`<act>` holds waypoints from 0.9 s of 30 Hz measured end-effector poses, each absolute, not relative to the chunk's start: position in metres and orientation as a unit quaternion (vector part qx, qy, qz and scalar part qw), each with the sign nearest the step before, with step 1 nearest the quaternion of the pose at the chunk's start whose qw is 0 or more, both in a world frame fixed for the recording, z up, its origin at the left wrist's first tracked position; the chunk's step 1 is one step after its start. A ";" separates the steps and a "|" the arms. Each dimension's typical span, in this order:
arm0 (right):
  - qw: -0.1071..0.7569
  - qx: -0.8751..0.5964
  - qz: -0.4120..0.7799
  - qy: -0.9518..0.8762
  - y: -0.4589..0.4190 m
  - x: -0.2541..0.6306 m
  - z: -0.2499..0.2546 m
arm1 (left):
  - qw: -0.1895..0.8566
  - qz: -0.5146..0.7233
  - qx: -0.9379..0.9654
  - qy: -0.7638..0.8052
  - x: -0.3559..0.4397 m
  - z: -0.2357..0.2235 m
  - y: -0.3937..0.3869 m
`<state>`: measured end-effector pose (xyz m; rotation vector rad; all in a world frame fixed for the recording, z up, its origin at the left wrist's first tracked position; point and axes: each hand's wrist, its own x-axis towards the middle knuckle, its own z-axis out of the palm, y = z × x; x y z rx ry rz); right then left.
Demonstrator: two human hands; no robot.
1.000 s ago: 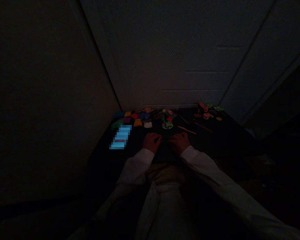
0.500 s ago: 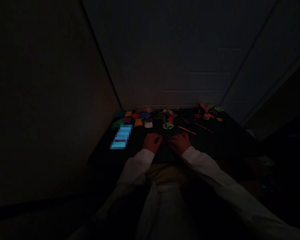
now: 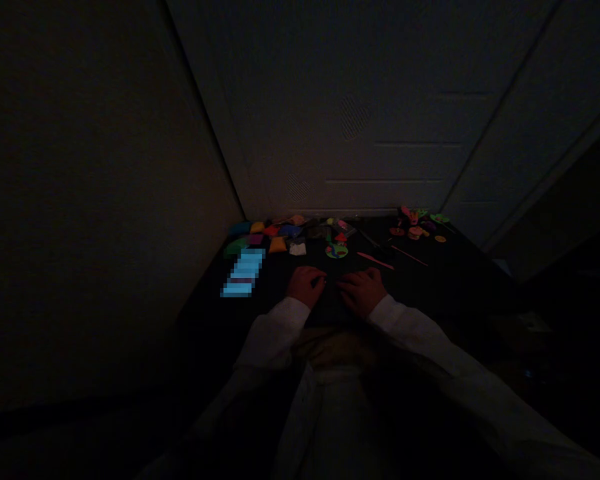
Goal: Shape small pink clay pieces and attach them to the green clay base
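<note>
The scene is very dark. My left hand [image 3: 306, 285] and my right hand [image 3: 363, 290] rest close together on a black table [image 3: 455, 280], both with fingers curled in. Whatever lies between the fingertips is too dark and small to name. White sleeves cover both arms. Just beyond the hands lies a round green and red clay piece [image 3: 337, 251]. A thin pink tool [image 3: 375, 261] lies to the right of it.
Several coloured clay lumps [image 3: 275, 235] sit in a cluster at the table's far left. More small coloured clay shapes [image 3: 417, 227] lie at the far right. A glowing blue blurred rectangle [image 3: 243, 272] lies left of my hands. Walls close in behind.
My hands have stayed nearly in place; the right one has shifted very slightly. The view has brightened and dimmed a little.
</note>
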<state>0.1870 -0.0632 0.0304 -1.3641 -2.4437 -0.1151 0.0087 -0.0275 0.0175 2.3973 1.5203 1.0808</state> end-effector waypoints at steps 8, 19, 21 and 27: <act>0.184 -0.515 -0.033 -0.837 -0.058 0.192 0.025 | 0.054 0.350 0.788 0.504 0.008 0.017 -0.027; 0.169 -0.582 -0.038 -0.795 -0.044 0.208 0.018 | 0.051 0.342 0.781 0.521 0.006 0.013 -0.025; 0.164 -0.584 -0.037 -0.794 -0.045 0.207 0.018 | 0.051 0.341 0.781 0.521 0.006 0.014 -0.026; 0.162 -0.571 -0.031 -0.804 -0.047 0.207 0.021 | 0.053 0.340 0.784 0.517 0.006 0.014 -0.025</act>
